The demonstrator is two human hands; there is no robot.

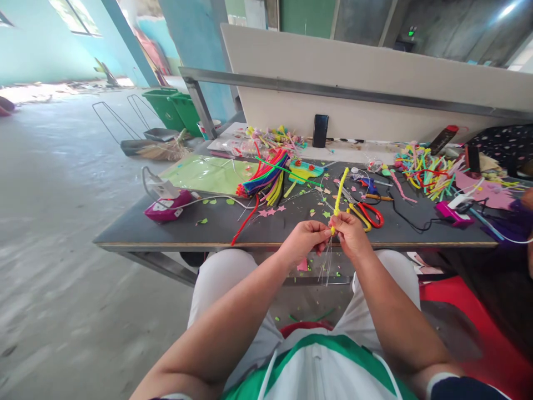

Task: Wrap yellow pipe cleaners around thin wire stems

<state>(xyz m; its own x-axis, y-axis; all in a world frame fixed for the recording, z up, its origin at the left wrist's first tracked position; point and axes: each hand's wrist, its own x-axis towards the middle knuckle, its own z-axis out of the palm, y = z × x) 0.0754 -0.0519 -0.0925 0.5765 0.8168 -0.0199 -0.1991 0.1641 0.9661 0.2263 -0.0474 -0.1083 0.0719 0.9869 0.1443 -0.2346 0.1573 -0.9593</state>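
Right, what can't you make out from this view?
All in the head view:
- Where the yellow stem meets the thin wires: hidden by fingers of the left hand and right hand.
- Wire count: too fine, overlapping.
- Phone display: dark, too small.
- Person at right: cut off by the picture's edge.

A craft workshop (rather rough), shown by the bench's scissors [375, 215], pipe cleaners [268, 179] and scraps [272, 211].

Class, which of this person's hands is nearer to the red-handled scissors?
The right. The right hand is just left of the red-handled scissors; the left hand is farther left.
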